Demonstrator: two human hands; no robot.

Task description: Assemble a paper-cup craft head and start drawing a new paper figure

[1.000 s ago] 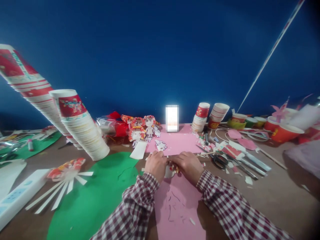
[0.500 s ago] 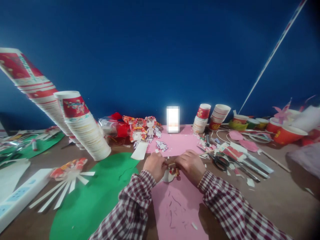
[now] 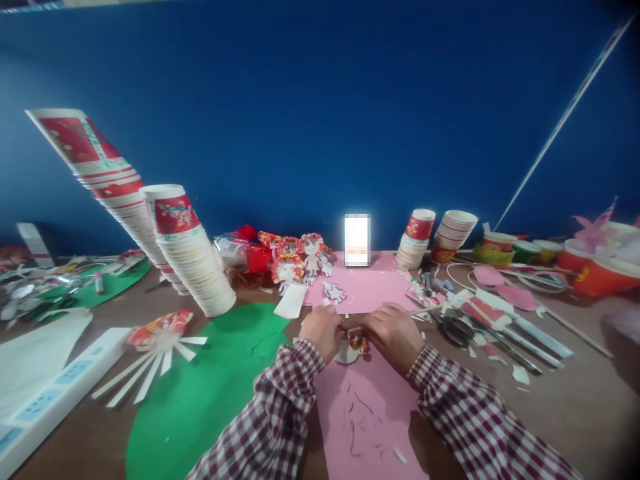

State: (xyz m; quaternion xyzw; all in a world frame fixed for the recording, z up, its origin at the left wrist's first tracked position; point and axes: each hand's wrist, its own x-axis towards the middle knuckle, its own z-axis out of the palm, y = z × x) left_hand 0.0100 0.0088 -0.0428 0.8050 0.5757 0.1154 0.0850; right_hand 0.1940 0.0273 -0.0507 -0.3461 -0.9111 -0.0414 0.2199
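Over the pink paper, both hands are closed around a thin pale stick. My left hand pinches it at the left, fingertips pressed together. My right hand grips it from the other side, and a pale length like the same stick juts out to the right past the knuckles. Just below the fingers lies a small paper cutout with a red and gold pattern, beside a round white paper piece. The fingers partly cover both pieces.
Tall paper cup stacks lean at the left, near a green sheet, a fringed cup piece and a power strip. Paper figures stand behind. Scissors, scraps and orange cups lie right. A bright blurred rectangle stands at the back.
The view has turned slightly left, so everything sits further right in the picture. Both hands keep nearly the same grip on the stick above the cutout.
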